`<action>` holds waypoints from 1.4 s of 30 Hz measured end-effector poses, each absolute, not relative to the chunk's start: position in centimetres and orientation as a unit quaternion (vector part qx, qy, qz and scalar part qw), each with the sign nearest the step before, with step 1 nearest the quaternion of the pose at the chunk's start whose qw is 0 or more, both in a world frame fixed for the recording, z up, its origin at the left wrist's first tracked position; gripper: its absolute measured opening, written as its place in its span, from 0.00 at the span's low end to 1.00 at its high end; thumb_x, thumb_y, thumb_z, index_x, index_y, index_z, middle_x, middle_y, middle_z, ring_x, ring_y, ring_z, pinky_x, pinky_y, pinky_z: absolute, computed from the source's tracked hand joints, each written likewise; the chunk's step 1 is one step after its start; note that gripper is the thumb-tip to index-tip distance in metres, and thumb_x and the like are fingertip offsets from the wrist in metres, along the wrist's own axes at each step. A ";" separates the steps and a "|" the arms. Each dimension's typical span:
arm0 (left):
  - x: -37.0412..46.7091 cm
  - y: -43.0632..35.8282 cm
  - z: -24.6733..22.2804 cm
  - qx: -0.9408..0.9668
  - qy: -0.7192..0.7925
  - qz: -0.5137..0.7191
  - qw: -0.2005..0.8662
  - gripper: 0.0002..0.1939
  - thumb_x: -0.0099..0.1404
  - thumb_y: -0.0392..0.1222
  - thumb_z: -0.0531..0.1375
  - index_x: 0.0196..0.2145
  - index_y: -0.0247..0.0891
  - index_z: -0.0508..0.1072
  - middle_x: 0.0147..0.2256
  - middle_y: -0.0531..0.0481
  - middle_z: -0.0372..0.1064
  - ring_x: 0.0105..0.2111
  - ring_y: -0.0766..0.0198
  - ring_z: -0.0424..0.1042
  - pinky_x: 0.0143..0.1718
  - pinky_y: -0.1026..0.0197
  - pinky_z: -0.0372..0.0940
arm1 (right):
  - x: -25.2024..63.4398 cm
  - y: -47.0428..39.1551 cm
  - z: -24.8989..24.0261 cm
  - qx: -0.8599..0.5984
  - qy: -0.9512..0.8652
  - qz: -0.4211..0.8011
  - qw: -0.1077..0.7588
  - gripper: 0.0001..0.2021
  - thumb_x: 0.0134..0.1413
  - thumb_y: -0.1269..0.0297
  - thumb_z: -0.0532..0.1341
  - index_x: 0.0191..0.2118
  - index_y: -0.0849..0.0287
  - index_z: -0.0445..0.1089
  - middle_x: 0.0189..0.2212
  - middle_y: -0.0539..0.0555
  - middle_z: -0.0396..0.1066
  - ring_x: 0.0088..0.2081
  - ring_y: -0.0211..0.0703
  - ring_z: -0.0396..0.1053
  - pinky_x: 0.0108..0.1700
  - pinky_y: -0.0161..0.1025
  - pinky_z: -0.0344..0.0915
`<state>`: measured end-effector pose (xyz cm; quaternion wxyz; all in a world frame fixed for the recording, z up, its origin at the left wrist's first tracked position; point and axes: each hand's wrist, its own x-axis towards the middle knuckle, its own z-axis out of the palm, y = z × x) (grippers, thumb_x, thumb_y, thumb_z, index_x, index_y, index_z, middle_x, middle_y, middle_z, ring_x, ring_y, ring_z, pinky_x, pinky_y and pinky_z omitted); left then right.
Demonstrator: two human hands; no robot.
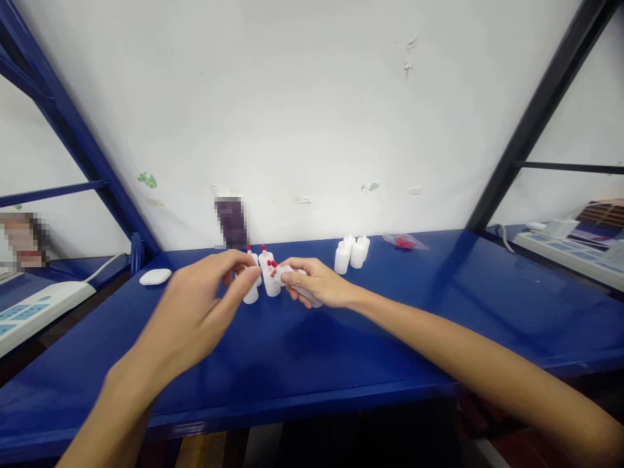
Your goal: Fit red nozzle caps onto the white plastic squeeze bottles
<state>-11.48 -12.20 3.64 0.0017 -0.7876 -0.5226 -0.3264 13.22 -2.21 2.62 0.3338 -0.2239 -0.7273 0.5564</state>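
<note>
My right hand (312, 283) is wrapped round a white bottle (316, 301), which lies tilted with its nozzle end to the left, beside a small red tip (273, 264). To the left, my left hand (209, 299) has its thumb and forefinger close to a white bottle (251, 296); whether anything is between the fingertips is hidden. Beyond the hands stand several white bottles, some with red caps (264, 249), one of them a white bottle (272, 286) between my hands. Further right, several white bottles (357, 255) without red caps stand upright in a group.
A clear bag of small red pieces (403, 243) lies near the wall at the right. A white oval object (155, 277) rests at the table's left. A blurred dark panel (233, 222) stands by the wall. Power strips (46, 312) and metal posts flank the blue table (312, 364).
</note>
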 end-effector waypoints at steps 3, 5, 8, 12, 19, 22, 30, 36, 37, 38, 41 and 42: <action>-6.8 -8.3 8.3 -0.834 -0.486 -0.260 0.021 0.18 0.71 0.53 0.50 0.33 0.41 0.71 0.31 0.52 0.70 0.33 0.60 0.67 0.35 0.58 0.61 | 13.3 -3.2 3.5 -0.207 -0.750 0.536 0.328 0.17 0.59 0.50 0.59 0.43 0.60 0.69 0.23 0.45 0.65 0.16 0.29 0.60 0.19 0.29 0.57; -5.6 -7.2 8.9 -0.853 -0.457 -0.250 0.013 0.19 0.72 0.52 0.47 0.30 0.40 0.67 0.28 0.52 0.68 0.31 0.61 0.64 0.33 0.58 0.58 | 13.4 -3.6 3.9 -0.215 -0.760 0.512 0.338 0.18 0.60 0.50 0.59 0.46 0.59 0.69 0.23 0.45 0.65 0.17 0.29 0.60 0.20 0.30 0.57; -6.2 -5.9 8.2 -0.848 -0.453 -0.273 0.024 0.18 0.73 0.50 0.46 0.30 0.40 0.66 0.29 0.52 0.66 0.32 0.61 0.63 0.36 0.57 0.58 | 14.3 -3.2 3.5 -0.270 -0.773 0.451 0.355 0.25 0.60 0.51 0.59 0.58 0.56 0.64 0.25 0.46 0.67 0.19 0.32 0.61 0.22 0.31 0.59; -8.0 -3.2 7.3 -0.825 -0.490 -0.261 0.106 0.15 0.70 0.48 0.49 0.33 0.39 0.70 0.34 0.47 0.66 0.37 0.57 0.62 0.41 0.54 0.59 | 16.5 -1.8 1.8 -0.320 -0.802 0.332 0.379 0.21 0.63 0.50 0.56 0.56 0.56 0.68 0.25 0.48 0.67 0.23 0.35 0.63 0.27 0.34 0.61; -8.0 -0.8 6.8 -0.834 -0.492 -0.212 0.127 0.16 0.68 0.49 0.51 0.32 0.37 0.72 0.37 0.45 0.65 0.38 0.56 0.62 0.43 0.52 0.61 | 19.2 -0.6 0.0 -0.334 -0.824 0.250 0.384 0.17 0.66 0.51 0.53 0.41 0.58 0.72 0.31 0.51 0.72 0.31 0.39 0.67 0.36 0.37 0.61; -7.9 -0.8 6.7 -0.835 -0.493 -0.206 0.129 0.16 0.68 0.49 0.52 0.32 0.37 0.73 0.37 0.45 0.64 0.38 0.56 0.62 0.43 0.52 0.61 | 19.5 -0.7 0.0 -0.337 -0.825 0.247 0.381 0.17 0.66 0.51 0.52 0.40 0.58 0.71 0.31 0.51 0.72 0.31 0.40 0.68 0.36 0.37 0.61; -7.8 -1.2 6.8 -0.840 -0.484 -0.195 0.146 0.16 0.68 0.50 0.51 0.33 0.38 0.73 0.36 0.46 0.64 0.37 0.56 0.63 0.41 0.53 0.61 | 19.8 -0.8 -0.2 -0.341 -0.840 0.226 0.355 0.17 0.67 0.52 0.51 0.39 0.58 0.71 0.33 0.52 0.75 0.35 0.41 0.70 0.38 0.38 0.60; -6.6 -2.7 6.9 -0.803 -0.449 -0.356 0.164 0.14 0.69 0.48 0.50 0.33 0.37 0.69 0.28 0.50 0.66 0.31 0.61 0.65 0.37 0.56 0.59 | 19.8 -0.9 -0.3 -0.351 -0.839 0.218 0.354 0.17 0.67 0.52 0.51 0.39 0.58 0.71 0.32 0.51 0.74 0.33 0.40 0.69 0.37 0.37 0.59; -6.0 -3.2 6.5 -0.807 -0.430 -0.370 0.163 0.13 0.69 0.46 0.50 0.33 0.37 0.69 0.26 0.52 0.66 0.28 0.62 0.64 0.37 0.56 0.58 | 19.8 -0.9 -0.3 -0.351 -0.837 0.222 0.356 0.17 0.67 0.52 0.51 0.38 0.58 0.71 0.32 0.51 0.74 0.33 0.40 0.69 0.37 0.37 0.59; -5.2 -3.6 6.1 -0.821 -0.412 -0.361 0.160 0.13 0.69 0.45 0.49 0.33 0.38 0.69 0.25 0.53 0.67 0.26 0.63 0.63 0.37 0.56 0.58 | 19.8 -0.9 -0.3 -0.351 -0.835 0.226 0.358 0.17 0.67 0.53 0.51 0.38 0.59 0.71 0.32 0.51 0.74 0.33 0.40 0.69 0.37 0.37 0.59; -2.2 -4.4 4.3 -0.881 -0.377 -0.231 0.169 0.12 0.69 0.42 0.49 0.33 0.37 0.69 0.20 0.54 0.66 0.21 0.64 0.61 0.37 0.55 0.58 | 19.8 -0.8 -0.4 -0.359 -0.830 0.232 0.359 0.17 0.66 0.54 0.51 0.37 0.59 0.71 0.30 0.51 0.72 0.32 0.40 0.67 0.37 0.37 0.58; -1.3 -4.4 3.7 -0.885 -0.386 -0.186 0.184 0.12 0.69 0.40 0.49 0.33 0.37 0.69 0.19 0.53 0.66 0.20 0.63 0.62 0.36 0.55 0.59 | 19.8 -0.8 -0.3 -0.368 -0.828 0.228 0.357 0.16 0.65 0.55 0.52 0.35 0.59 0.70 0.29 0.50 0.71 0.31 0.39 0.66 0.36 0.36 0.57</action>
